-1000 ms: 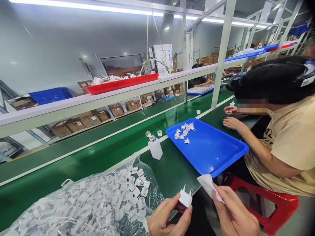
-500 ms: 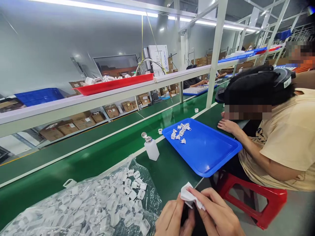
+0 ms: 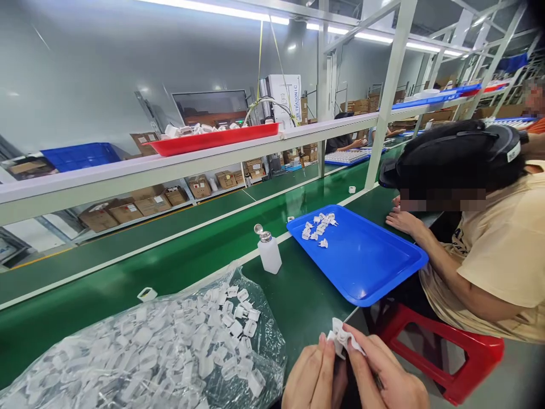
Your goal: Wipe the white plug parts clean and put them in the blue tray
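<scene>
At the bottom of the head view, my left hand (image 3: 313,372) is closed on a small white plastic plug housing (image 3: 332,339), mostly hidden by fingers and cloth. My right hand (image 3: 381,369) pinches a crumpled white cloth (image 3: 351,341) and presses it against that piece. Left of my hands lies a clear plastic bag (image 3: 275,346) full of similar white housings (image 3: 183,346). Beyond them, a blue tray (image 3: 361,267) carries several white plug pieces (image 3: 323,224) near its far left corner. A white pump bottle (image 3: 269,255) with a metal cap stands between bag and tray.
A green conveyor belt (image 3: 179,270) runs past the work surface, with a few loose white housings (image 3: 147,294) on it. Above it, a shelf holds a red tray (image 3: 217,140). A co-worker (image 3: 489,250) sits at the right by a red stool (image 3: 451,363).
The camera view has turned slightly, so the surroundings appear shifted to the right. Both hands stay together, and the cloth has been turned and bunched differently against the white piece.
</scene>
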The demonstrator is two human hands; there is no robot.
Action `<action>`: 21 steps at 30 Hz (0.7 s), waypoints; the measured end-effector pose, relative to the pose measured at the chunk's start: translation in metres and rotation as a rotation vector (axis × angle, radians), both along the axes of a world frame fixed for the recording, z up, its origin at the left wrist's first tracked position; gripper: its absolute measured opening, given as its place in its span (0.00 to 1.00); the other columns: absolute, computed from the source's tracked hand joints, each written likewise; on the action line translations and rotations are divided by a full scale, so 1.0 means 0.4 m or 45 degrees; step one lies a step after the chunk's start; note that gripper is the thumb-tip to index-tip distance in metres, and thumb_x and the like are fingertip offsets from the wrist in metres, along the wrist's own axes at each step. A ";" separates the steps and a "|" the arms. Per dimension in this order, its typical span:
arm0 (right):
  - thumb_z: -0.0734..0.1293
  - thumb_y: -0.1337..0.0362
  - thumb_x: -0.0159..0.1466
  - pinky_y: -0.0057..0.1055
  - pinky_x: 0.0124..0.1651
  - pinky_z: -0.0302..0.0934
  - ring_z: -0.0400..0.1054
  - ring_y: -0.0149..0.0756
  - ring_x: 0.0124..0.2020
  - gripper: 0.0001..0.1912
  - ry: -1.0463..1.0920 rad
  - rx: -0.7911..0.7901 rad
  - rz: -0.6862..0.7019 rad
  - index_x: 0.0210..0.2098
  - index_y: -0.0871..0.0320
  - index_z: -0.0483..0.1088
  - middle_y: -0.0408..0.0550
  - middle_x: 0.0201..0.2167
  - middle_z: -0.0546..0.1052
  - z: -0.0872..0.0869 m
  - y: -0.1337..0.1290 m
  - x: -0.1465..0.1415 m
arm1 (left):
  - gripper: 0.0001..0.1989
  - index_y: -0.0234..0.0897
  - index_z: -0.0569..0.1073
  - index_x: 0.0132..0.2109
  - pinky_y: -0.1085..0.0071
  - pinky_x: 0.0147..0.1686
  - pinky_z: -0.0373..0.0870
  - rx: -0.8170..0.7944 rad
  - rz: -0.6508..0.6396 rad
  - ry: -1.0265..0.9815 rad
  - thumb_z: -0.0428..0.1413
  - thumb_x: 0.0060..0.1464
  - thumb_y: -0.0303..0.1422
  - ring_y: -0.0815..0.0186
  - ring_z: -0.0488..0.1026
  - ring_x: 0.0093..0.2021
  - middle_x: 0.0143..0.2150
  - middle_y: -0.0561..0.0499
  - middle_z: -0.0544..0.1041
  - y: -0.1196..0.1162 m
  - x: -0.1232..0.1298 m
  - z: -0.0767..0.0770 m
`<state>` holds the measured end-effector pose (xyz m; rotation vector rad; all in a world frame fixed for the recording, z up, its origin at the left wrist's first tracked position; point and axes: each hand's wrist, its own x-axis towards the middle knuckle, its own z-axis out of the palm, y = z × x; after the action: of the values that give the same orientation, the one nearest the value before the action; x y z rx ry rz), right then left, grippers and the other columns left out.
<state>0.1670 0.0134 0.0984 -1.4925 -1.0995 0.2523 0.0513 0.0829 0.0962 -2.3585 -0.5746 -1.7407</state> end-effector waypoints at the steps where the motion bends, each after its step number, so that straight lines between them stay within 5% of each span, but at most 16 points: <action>1: 0.68 0.53 0.67 0.21 0.32 0.73 0.80 0.37 0.32 0.17 0.168 -0.068 0.086 0.49 0.54 0.81 0.50 0.36 0.83 0.008 0.005 0.008 | 0.11 0.24 0.78 0.48 0.73 0.34 0.83 -0.009 -0.011 -0.032 0.58 0.59 0.18 0.62 0.84 0.31 0.34 0.38 0.85 0.004 0.000 -0.001; 5: 0.75 0.49 0.59 0.34 0.43 0.76 0.81 0.48 0.40 0.22 1.038 -0.113 0.289 0.44 0.59 0.83 0.56 0.38 0.85 0.046 0.029 0.015 | 0.16 0.30 0.79 0.50 0.73 0.31 0.81 -0.170 -0.028 -0.214 0.61 0.54 0.18 0.64 0.82 0.29 0.32 0.45 0.85 0.014 -0.004 0.000; 8: 0.78 0.49 0.54 0.36 0.36 0.76 0.80 0.48 0.34 0.24 1.338 0.077 0.095 0.42 0.60 0.82 0.56 0.38 0.84 0.064 0.036 0.009 | 0.15 0.36 0.80 0.48 0.75 0.27 0.78 -0.413 0.000 -0.330 0.63 0.52 0.22 0.68 0.78 0.25 0.29 0.53 0.82 0.008 -0.009 0.010; 12: 0.74 0.49 0.59 0.29 0.31 0.74 0.79 0.43 0.31 0.25 0.876 0.034 -0.286 0.49 0.60 0.80 0.53 0.37 0.84 0.059 0.016 0.021 | 0.14 0.40 0.82 0.46 0.77 0.26 0.76 -0.582 -0.026 -0.425 0.65 0.51 0.24 0.71 0.77 0.24 0.28 0.56 0.81 -0.012 -0.017 0.023; 16: 0.70 0.53 0.64 0.25 0.41 0.72 0.78 0.41 0.39 0.18 0.148 0.044 0.005 0.48 0.55 0.81 0.51 0.44 0.82 0.032 0.009 0.053 | 0.14 0.42 0.83 0.45 0.76 0.27 0.78 -0.832 -0.136 -0.464 0.65 0.50 0.26 0.70 0.78 0.23 0.28 0.56 0.82 -0.019 -0.006 0.013; 18: 0.70 0.53 0.63 0.25 0.42 0.72 0.78 0.42 0.41 0.19 0.164 0.012 -0.008 0.48 0.56 0.82 0.51 0.43 0.82 0.016 0.020 0.079 | 0.11 0.41 0.82 0.43 0.74 0.29 0.79 -1.068 -0.204 -0.432 0.64 0.51 0.28 0.67 0.79 0.26 0.30 0.54 0.82 -0.002 0.027 0.009; 21: 0.74 0.51 0.59 0.25 0.35 0.74 0.79 0.42 0.37 0.23 0.737 -0.012 -0.266 0.47 0.60 0.80 0.51 0.37 0.84 0.001 0.039 0.119 | 0.07 0.36 0.80 0.42 0.70 0.35 0.80 -1.410 -0.198 -0.190 0.61 0.55 0.30 0.63 0.81 0.33 0.37 0.47 0.82 0.058 0.122 0.012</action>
<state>0.2145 0.0290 0.0988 -1.4042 -0.4780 0.5052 0.1002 0.1061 0.1011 -2.9498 -1.8007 -1.9623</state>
